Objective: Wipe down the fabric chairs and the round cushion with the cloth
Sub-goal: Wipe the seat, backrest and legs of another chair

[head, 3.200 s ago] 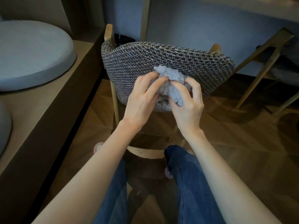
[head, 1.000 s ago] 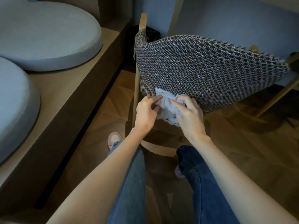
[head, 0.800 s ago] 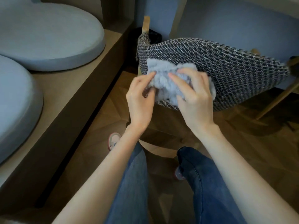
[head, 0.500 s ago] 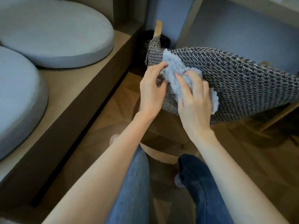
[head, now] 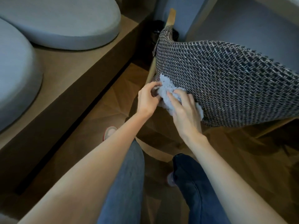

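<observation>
Herringbone wood floor [head: 111,102]; low worktop [head: 77,65] at left carrying round cushion [head: 64,18], well apart from both hands.
Fabric chair [head: 226,81]: cloth [head: 167,88] bunched against the lower left corner of its back.
Left hand [head: 148,101] pinches the cloth's edge; right hand [head: 184,110] curls over it, pressing.
Risk: coarse weave likely to snag the fluffy cloth; chair may shift under pressure.
Containers: dark bin-like object [head: 157,32] behind the chair, contents unseen.

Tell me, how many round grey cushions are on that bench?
2. The far cushion lies at the back of the wooden bench. The near cushion lies closer on the same bench, cut off by the picture's left edge. More may sit out of view.
</observation>
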The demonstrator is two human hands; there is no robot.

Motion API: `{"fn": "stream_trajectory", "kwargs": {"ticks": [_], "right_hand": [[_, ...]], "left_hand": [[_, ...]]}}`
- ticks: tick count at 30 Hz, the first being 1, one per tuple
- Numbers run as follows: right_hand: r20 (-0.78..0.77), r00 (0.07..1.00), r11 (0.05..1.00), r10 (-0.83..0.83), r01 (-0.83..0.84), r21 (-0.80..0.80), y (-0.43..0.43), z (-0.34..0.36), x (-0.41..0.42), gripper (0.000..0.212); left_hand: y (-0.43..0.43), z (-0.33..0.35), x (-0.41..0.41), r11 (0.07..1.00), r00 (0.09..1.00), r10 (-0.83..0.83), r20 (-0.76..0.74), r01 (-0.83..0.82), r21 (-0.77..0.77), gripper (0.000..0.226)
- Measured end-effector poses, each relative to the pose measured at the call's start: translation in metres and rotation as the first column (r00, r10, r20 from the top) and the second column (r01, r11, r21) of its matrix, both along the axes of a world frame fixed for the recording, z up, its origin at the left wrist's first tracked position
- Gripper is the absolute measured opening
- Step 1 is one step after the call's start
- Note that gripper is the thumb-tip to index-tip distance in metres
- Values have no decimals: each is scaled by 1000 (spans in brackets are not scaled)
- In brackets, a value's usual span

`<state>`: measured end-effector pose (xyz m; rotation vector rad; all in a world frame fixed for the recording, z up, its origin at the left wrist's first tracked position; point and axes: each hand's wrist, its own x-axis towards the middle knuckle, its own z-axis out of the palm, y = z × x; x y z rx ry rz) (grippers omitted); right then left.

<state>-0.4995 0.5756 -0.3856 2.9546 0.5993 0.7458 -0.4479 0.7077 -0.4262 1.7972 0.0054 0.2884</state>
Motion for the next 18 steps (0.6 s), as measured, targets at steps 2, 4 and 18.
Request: {"fn": "stream_trajectory", "kwargs": {"ticks": [2, 4, 18], "right_hand": [[27, 999, 998, 30, -32, 61, 2, 14, -5, 52], [141, 988, 988, 67, -86, 127, 8, 37, -7, 42], [120, 981, 969, 152, -172, 176, 5, 72, -14, 45]], "left_hand": [[7, 12, -4, 999, 997, 21, 76, -19, -26, 33], [16, 31, -9, 997, 969, 54, 240, -39, -69, 32], [1, 92, -19, 904, 961, -262, -83, 214, -369, 67]]}}
